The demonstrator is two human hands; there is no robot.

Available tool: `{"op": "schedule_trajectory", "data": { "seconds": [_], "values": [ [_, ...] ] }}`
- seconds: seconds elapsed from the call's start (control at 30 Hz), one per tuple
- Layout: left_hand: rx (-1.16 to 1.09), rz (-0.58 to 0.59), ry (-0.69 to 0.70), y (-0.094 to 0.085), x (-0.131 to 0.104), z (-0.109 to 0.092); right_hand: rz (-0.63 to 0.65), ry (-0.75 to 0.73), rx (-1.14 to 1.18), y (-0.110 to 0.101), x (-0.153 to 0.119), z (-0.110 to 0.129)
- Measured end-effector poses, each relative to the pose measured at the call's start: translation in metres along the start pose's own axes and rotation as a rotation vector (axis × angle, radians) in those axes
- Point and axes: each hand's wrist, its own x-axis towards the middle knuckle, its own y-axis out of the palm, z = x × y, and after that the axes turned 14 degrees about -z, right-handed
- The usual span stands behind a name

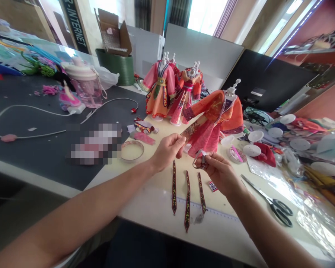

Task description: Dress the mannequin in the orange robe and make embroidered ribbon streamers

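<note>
A doll-sized orange and pink dress (209, 123) on a white stand leans just beyond my hands. My left hand (169, 149) is closed in a pinch beside the skirt's left edge; whatever its fingertips hold is too small to make out. Between the thumb and fingers of my right hand (219, 169) is a thin looped strip (195, 162) with a small white piece at its end. Three dark patterned ribbons lie lengthwise on the table below: a left ribbon (174, 188), a middle ribbon (187, 201) and a right ribbon (201, 191).
Black-handled scissors (279, 211) lie at the right, near clear plastic wrapping (321, 219). More dressed stands (159, 87) are grouped behind. A round clear dish (131, 150) sits left of my left hand. White round bases (252, 150) and fabric crowd the right side.
</note>
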Motion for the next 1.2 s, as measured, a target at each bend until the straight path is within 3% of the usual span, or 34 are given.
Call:
{"op": "schedule_trajectory", "data": {
  "seconds": [0.2,0.37,0.47,0.7,0.93,1.03,1.2],
  "values": [
    [0.009,0.217,-0.242,0.004,-0.007,0.005,-0.038,0.002,-0.023,0.0,-0.013,-0.01],
    [0.058,0.151,-0.315,0.005,-0.009,0.003,-0.086,-0.012,0.022,-0.004,-0.014,-0.017],
    [0.123,0.147,-0.295,0.006,-0.012,-0.002,-0.1,-0.02,0.015,-0.003,-0.015,-0.02],
    [0.152,0.336,-0.173,0.013,-0.019,0.005,-0.081,-0.087,-0.086,0.0,-0.018,-0.024],
    [0.328,0.297,-0.045,0.013,-0.017,0.009,-0.143,-0.095,-0.041,0.0,-0.019,-0.021],
    [0.328,0.281,-0.063,0.012,-0.017,0.007,-0.145,-0.082,-0.008,0.0,-0.02,-0.019],
    [0.255,0.236,-0.213,0.01,-0.016,0.006,-0.135,-0.062,0.089,-0.003,-0.019,-0.017]
  ]
}}
